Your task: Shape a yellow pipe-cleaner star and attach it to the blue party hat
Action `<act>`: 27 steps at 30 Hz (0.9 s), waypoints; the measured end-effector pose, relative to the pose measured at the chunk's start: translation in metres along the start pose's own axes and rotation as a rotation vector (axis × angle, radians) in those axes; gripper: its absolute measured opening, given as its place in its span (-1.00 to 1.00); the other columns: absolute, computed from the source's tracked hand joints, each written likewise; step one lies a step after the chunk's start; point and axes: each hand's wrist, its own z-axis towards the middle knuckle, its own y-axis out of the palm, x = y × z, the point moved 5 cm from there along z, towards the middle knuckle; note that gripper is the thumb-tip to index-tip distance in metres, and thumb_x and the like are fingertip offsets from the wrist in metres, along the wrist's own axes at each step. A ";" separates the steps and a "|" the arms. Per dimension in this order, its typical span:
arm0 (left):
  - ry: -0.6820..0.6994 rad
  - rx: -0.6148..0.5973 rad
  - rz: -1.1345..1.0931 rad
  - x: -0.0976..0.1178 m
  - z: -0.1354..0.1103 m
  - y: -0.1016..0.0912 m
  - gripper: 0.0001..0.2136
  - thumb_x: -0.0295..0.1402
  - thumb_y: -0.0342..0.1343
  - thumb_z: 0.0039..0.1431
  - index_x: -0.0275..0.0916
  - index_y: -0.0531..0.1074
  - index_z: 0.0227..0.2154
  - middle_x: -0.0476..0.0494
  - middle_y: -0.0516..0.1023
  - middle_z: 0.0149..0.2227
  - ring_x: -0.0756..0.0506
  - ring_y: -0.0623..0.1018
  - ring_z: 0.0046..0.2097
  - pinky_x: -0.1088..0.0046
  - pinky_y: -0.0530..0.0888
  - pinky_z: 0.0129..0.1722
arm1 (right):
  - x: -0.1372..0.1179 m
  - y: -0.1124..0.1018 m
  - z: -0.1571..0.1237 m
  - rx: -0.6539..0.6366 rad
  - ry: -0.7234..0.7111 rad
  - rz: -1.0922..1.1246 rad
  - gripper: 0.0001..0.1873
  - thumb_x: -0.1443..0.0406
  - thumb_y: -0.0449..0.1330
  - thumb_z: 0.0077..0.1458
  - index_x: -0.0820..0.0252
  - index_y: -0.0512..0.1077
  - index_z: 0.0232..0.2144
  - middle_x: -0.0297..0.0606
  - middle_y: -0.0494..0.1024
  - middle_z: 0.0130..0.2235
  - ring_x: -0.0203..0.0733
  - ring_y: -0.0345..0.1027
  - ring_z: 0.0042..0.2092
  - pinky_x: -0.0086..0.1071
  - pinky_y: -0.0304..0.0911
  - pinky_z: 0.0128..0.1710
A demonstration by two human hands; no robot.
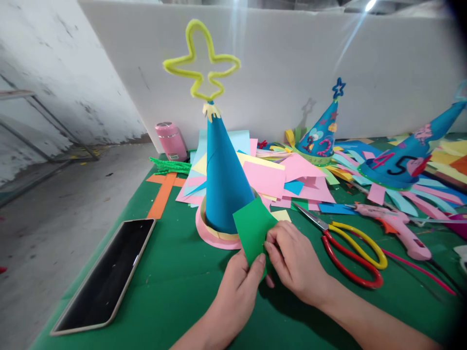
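Note:
My left hand and my right hand both pinch the lower edge of a green paper piece, held just above the green table cover. Right behind the paper stands a blue cone hat with a pink brim and a yellow pipe-cleaner star on its tip. Red and yellow scissors lie to the right of my right hand, and a pink glue gun lies beyond them.
A dark phone lies at the left front. Loose coloured paper sheets pile behind the cone. Two decorated blue hats sit at the back right, a pink bottle and green pipe cleaners at the back left. A white board walls the table's rear.

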 end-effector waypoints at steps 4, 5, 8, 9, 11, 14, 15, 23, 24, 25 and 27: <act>-0.036 0.002 -0.068 0.000 0.000 0.000 -0.67 -0.32 -0.14 0.15 -0.28 0.31 -0.67 -0.07 0.38 -0.62 -0.03 0.36 -0.49 0.47 0.28 -0.41 | 0.002 0.000 -0.001 0.016 -0.026 -0.003 -0.88 0.39 -0.06 0.10 0.21 0.17 -0.48 -0.27 0.26 -0.46 -0.20 0.11 -0.39 -0.34 0.05 -0.43; -0.039 0.007 -0.081 0.000 0.000 0.000 -0.67 -0.32 -0.13 0.15 -0.28 0.31 -0.67 -0.07 0.38 -0.62 -0.03 0.36 -0.50 0.47 0.28 -0.41 | 0.002 0.001 -0.002 0.016 -0.032 -0.001 -0.89 0.39 -0.06 0.10 0.21 0.17 -0.48 -0.27 0.26 -0.46 -0.20 0.11 -0.39 -0.34 0.05 -0.43; -0.044 0.015 -0.117 0.000 0.001 0.001 -0.68 -0.32 -0.12 0.14 -0.28 0.31 -0.68 -0.06 0.38 -0.63 -0.02 0.36 -0.51 0.47 0.29 -0.42 | 0.001 0.001 -0.003 0.015 -0.040 0.015 -0.90 0.40 -0.06 0.09 0.21 0.17 -0.47 -0.27 0.25 -0.45 -0.20 0.11 -0.39 -0.33 0.05 -0.42; -0.049 0.025 -0.137 -0.001 0.001 0.001 -0.69 -0.32 -0.11 0.14 -0.28 0.31 -0.67 -0.05 0.38 -0.63 -0.02 0.35 -0.51 0.47 0.29 -0.43 | 0.000 0.001 -0.004 0.012 -0.050 0.024 -0.89 0.41 -0.06 0.09 0.21 0.17 -0.47 -0.27 0.25 -0.45 -0.20 0.10 -0.39 -0.33 0.05 -0.41; -0.063 0.057 -0.200 -0.004 0.003 -0.001 -0.73 -0.33 -0.08 0.12 -0.28 0.32 -0.64 -0.02 0.36 -0.64 -0.01 0.34 -0.53 0.48 0.29 -0.44 | -0.004 0.000 -0.004 0.002 -0.079 0.048 -0.88 0.41 -0.06 0.08 0.20 0.16 -0.48 -0.29 0.24 -0.46 -0.21 0.10 -0.39 -0.33 0.04 -0.41; -0.086 0.084 -0.316 -0.011 0.004 -0.005 -0.71 -0.32 -0.08 0.13 -0.29 0.34 -0.64 -0.04 0.37 -0.62 -0.02 0.35 -0.50 0.47 0.31 -0.40 | -0.003 -0.006 -0.004 0.054 -0.055 0.131 -0.87 0.40 -0.06 0.10 0.18 0.15 -0.49 -0.32 0.22 -0.47 -0.23 0.10 -0.40 -0.34 0.04 -0.41; -0.098 0.078 -0.344 -0.014 0.004 -0.006 -0.68 -0.31 -0.09 0.14 -0.29 0.34 -0.68 -0.06 0.37 -0.62 -0.03 0.36 -0.47 0.46 0.31 -0.37 | 0.001 -0.010 -0.004 0.102 -0.010 0.169 -0.87 0.39 -0.07 0.11 0.18 0.14 -0.48 -0.33 0.20 -0.47 -0.24 0.10 -0.41 -0.36 0.05 -0.42; -0.196 0.048 -0.445 -0.022 0.003 -0.008 -0.68 -0.33 -0.07 0.13 -0.29 0.34 -0.70 -0.07 0.39 -0.65 -0.03 0.35 -0.46 0.48 0.32 -0.38 | 0.053 -0.041 0.000 0.316 0.358 0.163 -0.85 0.25 0.02 0.09 0.16 0.20 -0.49 -0.38 0.24 -0.50 -0.29 0.12 -0.47 -0.38 0.08 -0.45; -0.193 0.039 -0.431 -0.022 0.004 -0.008 -0.68 -0.34 -0.07 0.12 -0.29 0.33 -0.70 -0.05 0.37 -0.67 -0.02 0.35 -0.48 0.50 0.31 -0.39 | 0.058 -0.043 0.001 0.308 0.389 0.197 -0.91 0.25 0.06 0.06 0.16 0.24 -0.39 -0.32 0.32 -0.41 -0.26 0.18 -0.41 -0.36 0.12 -0.41; -0.187 0.030 -0.412 -0.021 0.004 -0.009 -0.69 -0.34 -0.06 0.12 -0.28 0.32 -0.70 -0.03 0.36 -0.68 0.00 0.33 -0.50 0.52 0.30 -0.42 | 0.061 -0.044 0.003 0.269 0.419 0.266 -0.81 0.25 0.09 0.04 0.16 0.24 -0.26 -0.26 0.37 -0.30 -0.23 0.23 -0.34 -0.34 0.16 -0.36; -0.176 0.011 -0.359 -0.019 0.006 -0.010 -0.75 -0.35 -0.03 0.09 -0.28 0.31 -0.67 0.02 0.32 -0.73 0.04 0.29 -0.58 0.54 0.27 -0.50 | 0.061 -0.038 0.007 0.097 0.458 0.469 -0.58 0.22 0.12 0.01 0.16 0.18 -0.06 -0.15 0.38 -0.13 -0.16 0.27 -0.21 -0.29 0.21 -0.26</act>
